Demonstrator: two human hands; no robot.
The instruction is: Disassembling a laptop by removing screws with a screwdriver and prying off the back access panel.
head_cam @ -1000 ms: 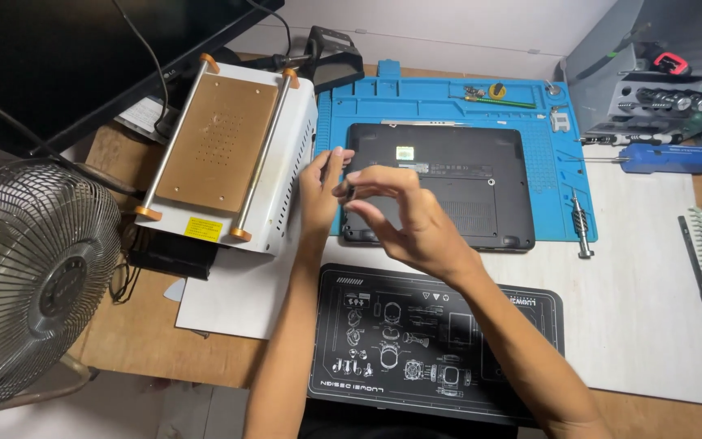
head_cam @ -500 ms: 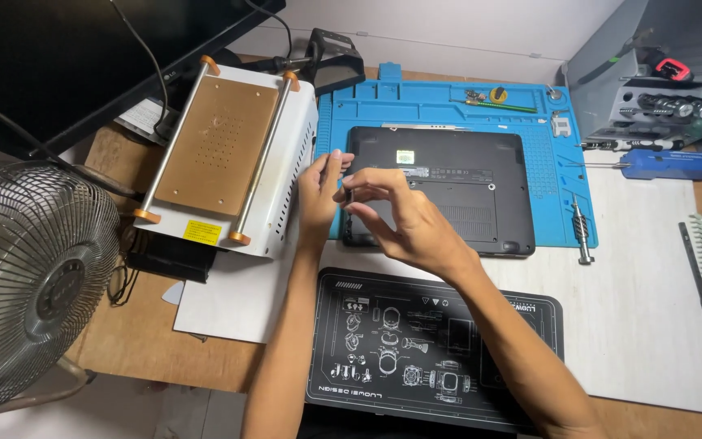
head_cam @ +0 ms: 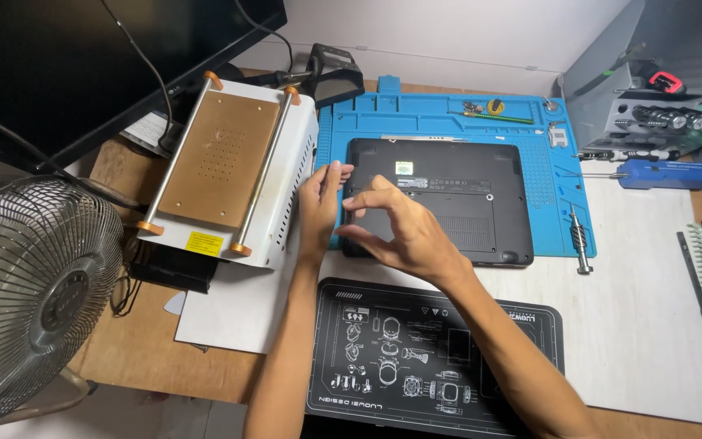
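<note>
A matte black laptop lies base-up on a ribbed blue mat. The left hand rests flat, fingers loose, on the laptop's left edge. The right hand hovers over that corner, fingers curled apart, gripping nothing visible.

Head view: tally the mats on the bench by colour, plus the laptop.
Blue mat: 1
Black mat: 1
White mat: 1
Black laptop, underside up: 1
Total: 4
</note>
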